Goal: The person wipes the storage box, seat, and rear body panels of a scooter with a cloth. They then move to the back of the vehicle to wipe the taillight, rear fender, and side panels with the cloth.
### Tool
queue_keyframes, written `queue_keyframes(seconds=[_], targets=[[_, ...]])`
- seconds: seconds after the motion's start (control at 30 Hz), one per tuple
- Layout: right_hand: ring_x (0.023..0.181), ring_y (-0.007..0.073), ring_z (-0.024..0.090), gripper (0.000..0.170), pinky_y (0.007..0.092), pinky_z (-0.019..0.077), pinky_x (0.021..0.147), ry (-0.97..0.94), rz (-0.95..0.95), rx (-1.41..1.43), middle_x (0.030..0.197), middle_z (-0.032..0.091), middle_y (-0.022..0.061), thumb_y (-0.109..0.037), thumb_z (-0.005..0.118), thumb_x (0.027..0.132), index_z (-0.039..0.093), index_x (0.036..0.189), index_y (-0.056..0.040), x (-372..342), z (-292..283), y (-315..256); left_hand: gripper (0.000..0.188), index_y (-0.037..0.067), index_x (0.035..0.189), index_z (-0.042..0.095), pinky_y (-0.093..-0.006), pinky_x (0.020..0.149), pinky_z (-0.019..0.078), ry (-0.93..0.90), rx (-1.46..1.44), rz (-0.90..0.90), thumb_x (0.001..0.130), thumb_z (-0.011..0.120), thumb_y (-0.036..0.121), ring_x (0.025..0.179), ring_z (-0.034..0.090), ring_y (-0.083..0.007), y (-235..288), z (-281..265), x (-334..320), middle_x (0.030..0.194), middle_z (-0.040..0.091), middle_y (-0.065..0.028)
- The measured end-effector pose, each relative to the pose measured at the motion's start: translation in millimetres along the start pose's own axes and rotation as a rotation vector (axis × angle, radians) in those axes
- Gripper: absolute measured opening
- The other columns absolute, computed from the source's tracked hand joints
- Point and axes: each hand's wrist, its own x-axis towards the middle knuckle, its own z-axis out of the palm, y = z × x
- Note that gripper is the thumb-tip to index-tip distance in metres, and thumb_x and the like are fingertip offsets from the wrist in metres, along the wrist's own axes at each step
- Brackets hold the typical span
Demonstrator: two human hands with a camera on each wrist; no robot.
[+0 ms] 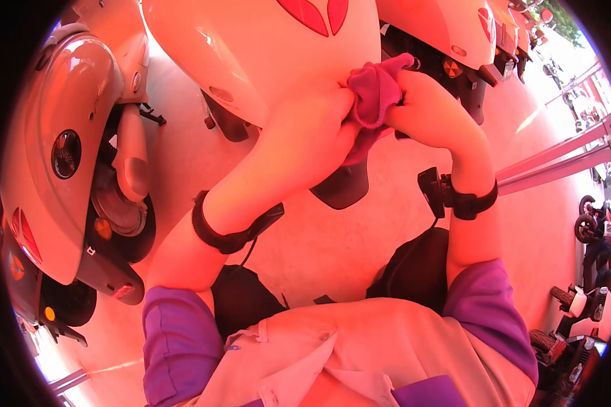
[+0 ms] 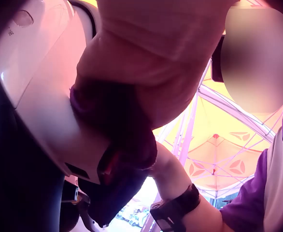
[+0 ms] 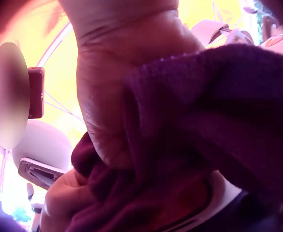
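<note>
A purple-pink cloth [image 1: 375,95] is bunched between my two hands at the rear of a pale scooter [image 1: 271,47]. My left hand [image 1: 322,125] grips its left side with curled fingers, close against the scooter's tail. From the other side, my right hand [image 1: 421,112] holds the cloth, fingers bent into the folds. A lower end of the cloth hangs beneath the hands, above the dark mudguard [image 1: 343,184]. In the right wrist view, thick folds of cloth [image 3: 180,111] cover much of that hand. The left wrist view shows the cloth dark and shaded under the hand.
Another scooter [image 1: 61,156] stands at the left, and more pale scooters [image 1: 448,34] line the upper right. Metal rails [image 1: 563,156] cross at the right, with several parked vehicles beyond. A canopy [image 2: 219,159] on a metal frame is overhead.
</note>
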Motion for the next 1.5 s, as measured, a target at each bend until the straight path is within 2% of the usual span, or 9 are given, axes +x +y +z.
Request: queue_keyframes(seconds=[0.1,0.17,0.3,0.57,0.83,0.93,1.1,1.27,1.5], targets=[[0.071,0.0246,0.066,0.02,0.0362,0.0506,0.065,-0.149,0.07,-0.056,0.077,0.065,0.0146,-0.013,0.063,0.081,0.066,0.095,0.001,-10.7,-17.4,0.1,0.011,0.0,0.092,0.062,-0.0444,0.075,0.0489,-0.188,-0.1,-0.011,0.083,0.061,0.005,0.087,0.06,-0.0371,8.5,-8.3,-4.3,0.089,0.061,-0.0158],[0.067,0.0272,0.064,0.018,0.0369,0.0502,0.064,-0.062,-0.019,0.056,0.077,0.065,0.0154,-0.013,0.064,0.08,0.065,0.092,0.0009,-18.0,-20.2,3.4,0.01,0.0,0.093,0.061,-0.0444,0.075,0.0488,0.064,0.045,0.113,0.083,0.06,0.003,0.087,0.06,-0.0372,0.4,-9.5,-0.7,0.09,0.061,-0.0158],[0.083,0.0381,0.063,0.017,0.0441,0.0507,0.072,0.554,-0.445,-0.065,0.087,0.064,0.0211,-0.009,0.061,0.084,0.063,0.097,0.0008,11.4,22.9,20.6,0.013,0.0,0.094,0.06,-0.0442,0.077,0.0488,0.27,0.104,0.005,0.081,0.059,0.0,0.087,0.06,-0.0369,-24.8,-26.0,18.8,0.091,0.061,-0.0151],[0.102,0.034,0.059,0.025,0.038,0.0499,0.086,0.24,-0.299,-0.055,0.115,0.059,0.0188,-0.001,0.056,0.086,0.064,0.109,0.0026,3.7,22.3,23.3,0.015,-0.003,0.089,0.059,-0.0451,0.079,0.0477,0.068,0.208,0.173,0.073,0.059,-0.004,0.091,0.057,-0.0386,-11.4,-1.0,5.1,0.09,0.059,-0.0157],[0.09,0.0288,0.062,0.02,0.0356,0.0501,0.081,0.107,-0.345,-0.073,0.094,0.064,0.0138,-0.004,0.059,0.088,0.064,0.107,0.0008,-18.4,-2.0,27.1,0.011,-0.004,0.089,0.058,-0.0422,0.072,0.048,-0.237,-0.063,0.135,0.078,0.059,-0.004,0.085,0.058,-0.0376,12.7,-6.7,-5.2,0.089,0.06,-0.0156],[0.088,0.0295,0.062,0.019,0.0358,0.0497,0.081,0.276,-0.313,0.026,0.092,0.064,0.0141,-0.003,0.058,0.088,0.063,0.106,0.0008,-14.0,5.9,21.9,0.014,-0.004,0.093,0.059,-0.0411,0.073,0.0484,0.123,0.238,0.263,0.079,0.059,-0.004,0.087,0.058,-0.0374,0.9,-8.5,2.7,0.091,0.06,-0.0158],[0.087,0.035,0.059,0.021,0.0376,0.0499,0.083,0.282,-0.447,-0.09,0.092,0.062,0.0155,0.001,0.054,0.085,0.062,0.104,0.0006,1.4,27.3,37.5,0.016,-0.003,0.094,0.06,-0.0414,0.08,0.048,0.091,0.217,0.142,0.079,0.059,-0.004,0.09,0.059,-0.0368,-14.7,-11.4,7.0,0.095,0.06,-0.0158],[0.071,0.0212,0.057,0.014,0.0301,0.0494,0.07,0.008,-0.065,0.179,0.081,0.062,0.0098,-0.012,0.063,0.092,0.065,0.1,-0.0007,-13.3,1.1,33.3,0.018,-0.003,0.098,0.061,-0.0374,0.083,0.0485,-0.083,-0.035,0.141,0.081,0.058,-0.005,0.093,0.06,-0.0339,5.0,-4.4,0.5,0.098,0.062,-0.0145],[0.081,0.0302,0.061,0.013,0.036,0.0485,0.072,0.531,-0.663,-0.011,0.084,0.064,0.0129,-0.004,0.059,0.089,0.065,0.1,0.0004,5.0,28.6,42.8,0.008,-0.003,0.088,0.059,-0.0411,0.077,0.049,0.032,0.17,0.077,0.08,0.06,-0.001,0.087,0.059,-0.0357,-4.3,-6.3,9.9,0.092,0.061,-0.0141]])
